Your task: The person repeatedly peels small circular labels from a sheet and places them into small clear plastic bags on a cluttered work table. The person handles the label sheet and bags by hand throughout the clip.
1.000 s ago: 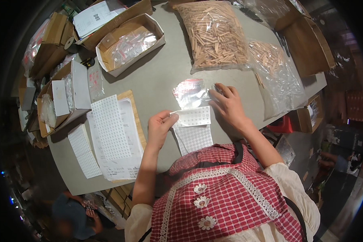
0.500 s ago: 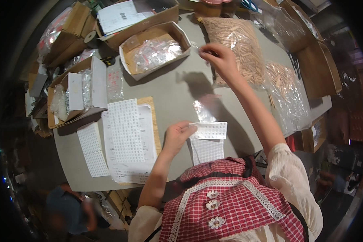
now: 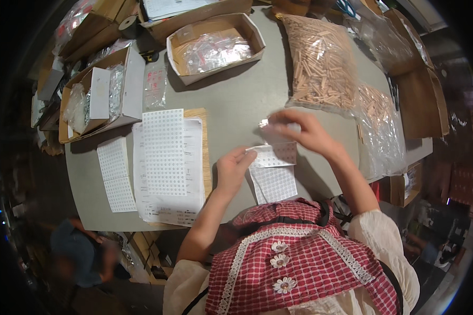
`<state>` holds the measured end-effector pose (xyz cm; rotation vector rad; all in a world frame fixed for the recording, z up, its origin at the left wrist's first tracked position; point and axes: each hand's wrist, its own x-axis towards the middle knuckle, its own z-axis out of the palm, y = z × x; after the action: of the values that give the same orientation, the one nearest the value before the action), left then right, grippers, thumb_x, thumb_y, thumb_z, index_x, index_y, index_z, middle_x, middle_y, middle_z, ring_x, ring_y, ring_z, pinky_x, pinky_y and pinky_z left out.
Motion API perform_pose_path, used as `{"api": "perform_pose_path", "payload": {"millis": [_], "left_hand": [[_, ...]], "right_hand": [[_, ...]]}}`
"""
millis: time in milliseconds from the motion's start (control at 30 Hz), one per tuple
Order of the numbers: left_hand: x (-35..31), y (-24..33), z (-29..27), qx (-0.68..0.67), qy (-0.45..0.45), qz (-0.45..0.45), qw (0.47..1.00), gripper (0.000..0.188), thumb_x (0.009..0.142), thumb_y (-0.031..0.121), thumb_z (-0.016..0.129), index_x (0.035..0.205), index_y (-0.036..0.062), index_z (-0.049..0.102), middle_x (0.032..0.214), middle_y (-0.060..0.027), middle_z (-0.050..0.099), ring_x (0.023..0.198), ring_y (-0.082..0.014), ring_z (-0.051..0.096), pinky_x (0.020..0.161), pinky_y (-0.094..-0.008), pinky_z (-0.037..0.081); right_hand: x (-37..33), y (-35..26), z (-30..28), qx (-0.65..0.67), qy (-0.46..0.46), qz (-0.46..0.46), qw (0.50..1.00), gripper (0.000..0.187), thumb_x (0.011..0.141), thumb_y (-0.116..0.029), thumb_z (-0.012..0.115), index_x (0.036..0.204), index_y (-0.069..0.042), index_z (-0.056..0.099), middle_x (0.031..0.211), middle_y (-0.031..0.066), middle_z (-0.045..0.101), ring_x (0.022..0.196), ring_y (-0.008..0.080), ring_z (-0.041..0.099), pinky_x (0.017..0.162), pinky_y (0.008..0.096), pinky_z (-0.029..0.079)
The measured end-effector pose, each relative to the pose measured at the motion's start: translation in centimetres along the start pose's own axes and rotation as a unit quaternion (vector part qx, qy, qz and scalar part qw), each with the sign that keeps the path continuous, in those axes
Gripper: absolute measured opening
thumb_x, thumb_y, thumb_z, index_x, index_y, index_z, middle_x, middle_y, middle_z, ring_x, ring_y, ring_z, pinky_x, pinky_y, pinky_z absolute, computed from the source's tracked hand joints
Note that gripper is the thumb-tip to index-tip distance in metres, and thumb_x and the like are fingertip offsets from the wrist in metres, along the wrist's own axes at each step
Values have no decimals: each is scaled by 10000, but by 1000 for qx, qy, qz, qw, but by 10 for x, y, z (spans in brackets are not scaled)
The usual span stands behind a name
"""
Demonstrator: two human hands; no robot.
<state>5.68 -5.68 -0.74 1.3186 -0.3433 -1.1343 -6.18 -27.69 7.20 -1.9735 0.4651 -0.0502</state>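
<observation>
My left hand [image 3: 233,167] pinches the left end of a white sticker sheet [image 3: 277,155] printed with rows of small marks. The sheet's lower part [image 3: 275,184] hangs toward my apron, below a fold or overlap. Just beyond the sheet, my right hand [image 3: 302,130] has its fingers bent together at a small clear plastic bag [image 3: 265,126]. A shiny part of the bag shows beside the fingertips; the rest is mostly hidden under the hand. Motion slightly blurs those fingertips.
An open box [image 3: 215,71] of small clear bags stands ahead. Right of it lie large bags of wooden pieces [image 3: 323,63]. More sticker sheets [image 3: 164,152] rest on papers and a board at left, near a box [image 3: 126,97] of packets. Another person [image 3: 76,252] is at lower left.
My right hand has come back from beside the box of bags to the small bag just beyond the sticker sheet. My left hand keeps hold of the sheet. The view has shifted slightly.
</observation>
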Motion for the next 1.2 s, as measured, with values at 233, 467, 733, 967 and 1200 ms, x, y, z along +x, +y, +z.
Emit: {"api": "perform_pose_path", "payload": {"millis": [233,467,733,967,1200], "left_hand": [[-1,0,13,-61,-33,-5,998,179,995,98,694,1096,-49,700,970,-78,750,875,-87,678,790,-222,511],[-3,-5,17,-19,-34,9,999,128,955,47,728,1049,-36,705,942,-62,743,853,-77,674,720,-216,509],[-5,-6,16,143,0,71,987,106,945,54,742,1022,-17,728,899,0,705,808,-47,609,705,-203,473],[-1,-9,12,181,14,12,983,122,958,73,737,1024,-26,710,902,-4,703,814,-50,620,723,-199,483],[12,-10,9,37,-33,-21,999,127,961,84,735,1018,-22,698,909,-42,738,789,-72,669,704,-220,520]], "right_hand": [[-82,33,33,214,108,171,956,167,963,-132,737,1052,1,687,893,25,713,846,95,648,773,264,516],[-91,53,49,296,104,131,940,142,955,-132,722,976,-5,663,846,1,649,793,116,608,700,296,484],[-76,36,33,-271,135,-148,941,198,803,-117,705,968,-50,620,936,130,613,899,335,634,789,444,522],[-79,37,31,-372,99,-203,900,227,765,-193,706,944,-78,626,910,89,613,890,310,631,819,422,527],[-54,50,10,-139,150,-18,979,205,884,-172,683,1018,-21,712,960,189,691,883,384,674,786,467,535]]}}
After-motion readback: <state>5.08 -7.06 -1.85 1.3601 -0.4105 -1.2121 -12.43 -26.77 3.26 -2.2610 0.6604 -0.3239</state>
